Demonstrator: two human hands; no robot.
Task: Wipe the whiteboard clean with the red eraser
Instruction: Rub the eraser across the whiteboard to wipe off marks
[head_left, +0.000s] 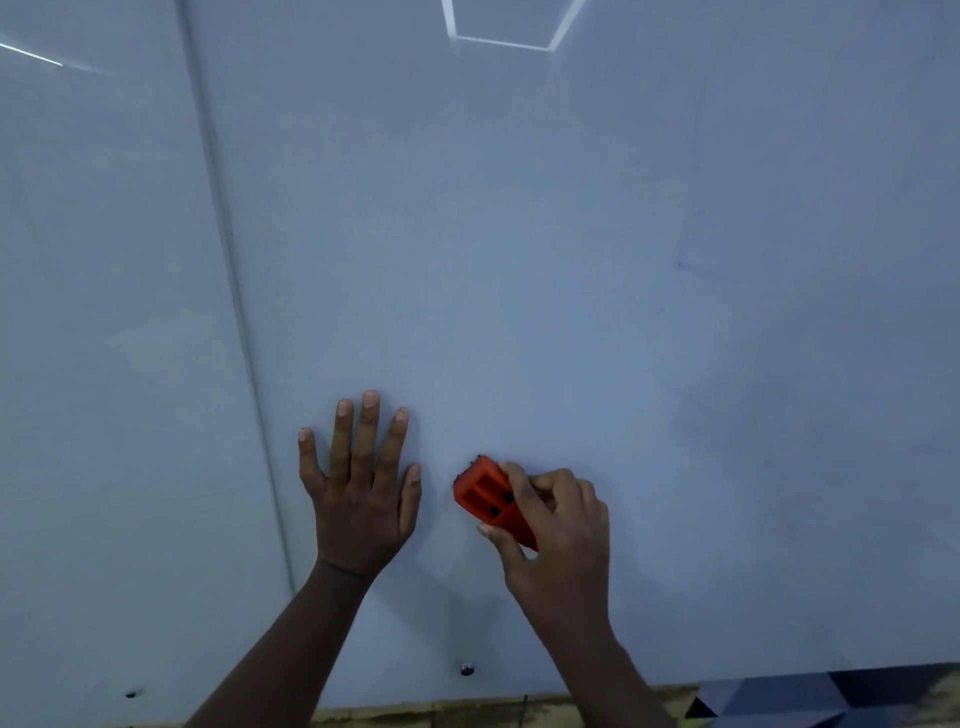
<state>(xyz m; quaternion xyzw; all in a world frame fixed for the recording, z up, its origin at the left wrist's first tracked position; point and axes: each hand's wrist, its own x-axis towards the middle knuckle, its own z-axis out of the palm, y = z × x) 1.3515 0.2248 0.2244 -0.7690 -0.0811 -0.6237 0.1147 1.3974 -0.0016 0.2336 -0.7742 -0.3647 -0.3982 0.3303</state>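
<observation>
The left hand lies flat on the whiteboard, fingers spread toward twelve o'clock. At its three o'clock, just beside it, the right hand grasps the red eraser against the board, low down near the bottom edge.

We look from one head-worn wide-angle camera, close to the whiteboard, facing it and tilted slightly down.

Red eraser in right hand against whiteboard — left hand flat beside.
</observation>
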